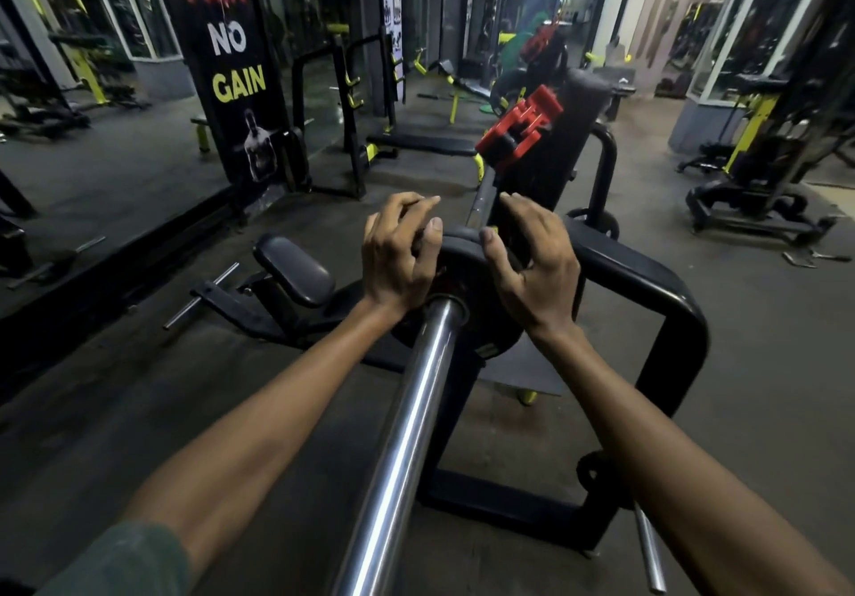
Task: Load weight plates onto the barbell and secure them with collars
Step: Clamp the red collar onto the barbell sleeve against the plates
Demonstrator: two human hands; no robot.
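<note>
A shiny chrome steel barbell sleeve [407, 433] runs from the bottom edge of the view up and away between two bare forearms. A round black weight plate [467, 281] sits threaded on the sleeve at its far end, up against the collar of the bar.

The left hand [400, 255] is at the plate's upper left rim; its fingers [416, 207] are curled over the edge and the thumb lies against the near face, so it grips the plate. The right hand [532, 267] is at the upper right rim with its fingers [518, 207] spread and bent like a claw; whether they touch the plate or hover just off it cannot be told.

Below and around the plate stands a black tubular steel frame [666, 299] on the grey gym floor [763, 364]. To the left, low down, lies a black padded seat [296, 269] with a short chrome peg [203, 292] beside it.

Beyond the hands the thin part of the bar rises toward a red plastic clamp collar [520, 130], which sits next to a tall black upholstered pad [571, 133]. A second red collar [541, 42] shows further off, blurred.

At the far left stands a black poster with the words PAIN NO GAIN [231, 40], and behind it black and yellow gym benches [421, 144] and racks.
</note>
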